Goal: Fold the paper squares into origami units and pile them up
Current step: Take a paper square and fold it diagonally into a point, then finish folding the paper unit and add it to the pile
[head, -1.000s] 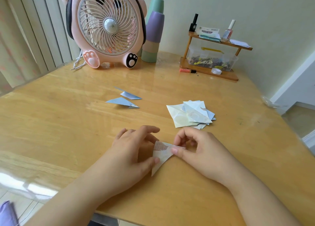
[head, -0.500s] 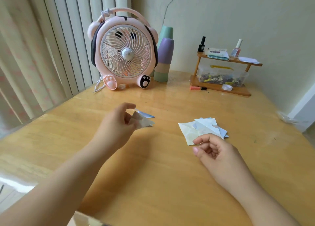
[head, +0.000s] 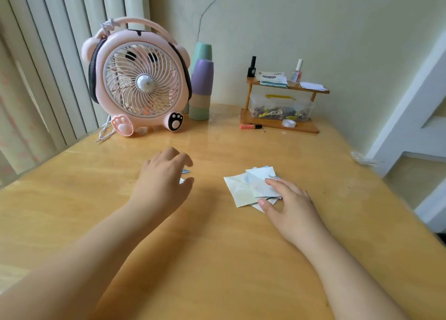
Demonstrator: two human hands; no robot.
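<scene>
folded units (head: 186, 171) mostly hidden behind left hand (head: 162, 182), its grip on them unclear

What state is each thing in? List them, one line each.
left hand: fingers relaxed, over the folded units, hiding most of them.
folded units: on the table, only tips showing.
right hand: fingers on the paper squares.
paper squares: unfolded, in a loose overlapping pile.
fan: upright; running or not, cannot tell.
cups: stacked upside down.
</scene>
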